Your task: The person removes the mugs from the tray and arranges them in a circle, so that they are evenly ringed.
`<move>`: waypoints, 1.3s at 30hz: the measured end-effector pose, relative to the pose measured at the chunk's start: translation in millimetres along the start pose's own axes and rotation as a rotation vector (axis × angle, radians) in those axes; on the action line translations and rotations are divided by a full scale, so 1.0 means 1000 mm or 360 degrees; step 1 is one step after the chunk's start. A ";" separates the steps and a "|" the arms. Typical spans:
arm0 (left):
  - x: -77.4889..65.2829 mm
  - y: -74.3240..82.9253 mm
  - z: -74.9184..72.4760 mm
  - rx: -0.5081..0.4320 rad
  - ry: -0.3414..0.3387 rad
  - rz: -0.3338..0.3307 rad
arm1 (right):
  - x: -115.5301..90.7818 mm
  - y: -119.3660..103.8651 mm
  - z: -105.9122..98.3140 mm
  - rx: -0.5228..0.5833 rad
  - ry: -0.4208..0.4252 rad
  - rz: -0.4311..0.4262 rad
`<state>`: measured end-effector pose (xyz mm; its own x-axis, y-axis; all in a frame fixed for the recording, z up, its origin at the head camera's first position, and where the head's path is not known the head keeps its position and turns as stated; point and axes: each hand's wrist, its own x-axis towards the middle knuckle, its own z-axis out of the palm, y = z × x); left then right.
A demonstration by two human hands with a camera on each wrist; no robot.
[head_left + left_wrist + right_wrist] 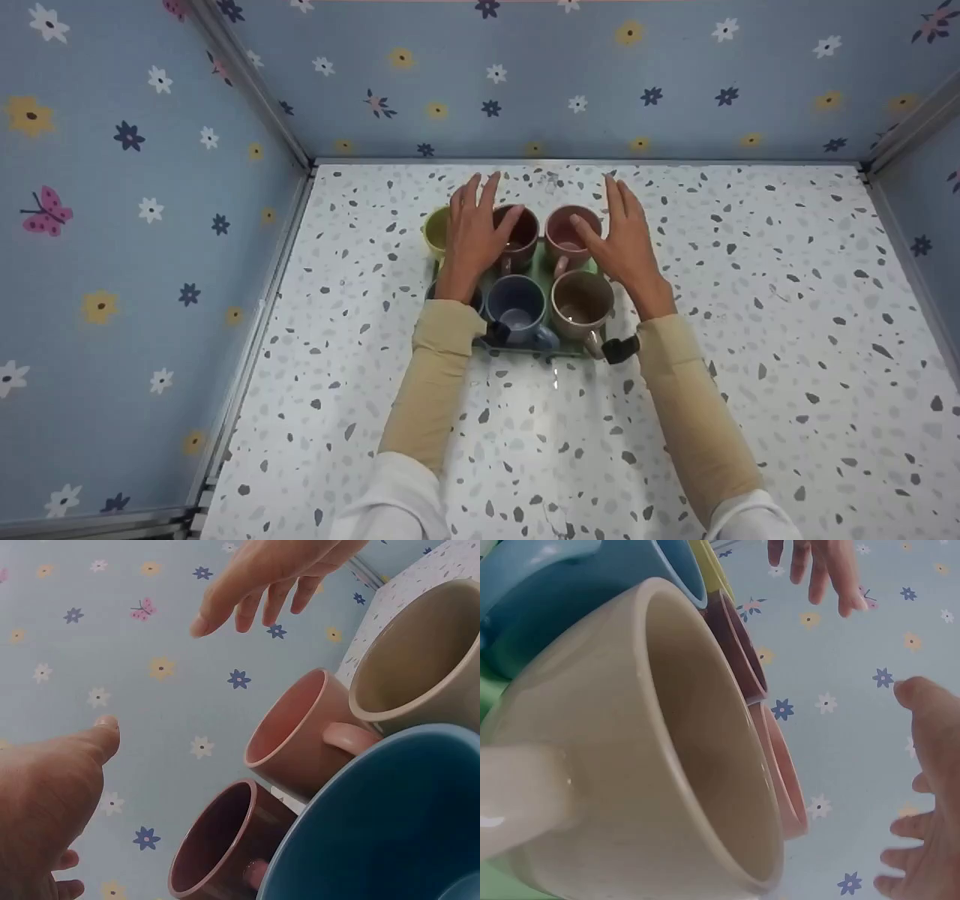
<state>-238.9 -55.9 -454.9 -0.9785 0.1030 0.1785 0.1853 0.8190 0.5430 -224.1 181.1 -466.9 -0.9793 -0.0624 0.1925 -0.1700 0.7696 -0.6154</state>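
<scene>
My left hand (474,240) hovers with extended fingers over the back left of a group of mugs, between a yellow mug (435,231) and a maroon mug (528,251). Fingers spread, my right hand (628,244) is beside the pink mug (574,219), its thumb overlapping that rim in the head view. Neither hand holds anything. In front stand a blue mug (516,304), a beige mug (583,300) and a dark mug (478,300) mostly hidden under my left wrist. The mugs stand upright in two rows on a green tray (541,262), handles towards me.
A white speckled table (750,337) carries the tray. Blue flowered panels rise at the back (555,75), left (112,262) and right (922,210). Small black wrist cameras hang close to the blue and beige mugs.
</scene>
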 end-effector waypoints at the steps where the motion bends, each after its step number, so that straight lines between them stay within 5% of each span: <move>1: -0.001 -0.002 -0.001 -0.0025 0.0019 0.0012 | 0.000 0.001 0.000 0.0030 0.0000 -0.0018; 10: -0.005 -0.016 -0.010 -0.0237 0.0133 0.0076 | -0.005 0.005 0.000 0.0240 -0.0019 -0.0043; 19: -0.010 -0.029 -0.015 -0.0407 0.0149 -0.0030 | -0.011 0.007 -0.002 0.0337 -0.0005 -0.0039; 39: -0.037 -0.059 -0.021 -0.0503 0.0264 -0.0141 | -0.031 0.007 -0.006 0.0423 0.0103 -0.0223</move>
<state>-211.3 -119.6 -476.4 -0.9689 -0.0745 0.2359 0.1446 0.6031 0.7845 -194.1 192.1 -472.7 -0.9368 -0.1091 0.3324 -0.3339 0.5626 -0.7563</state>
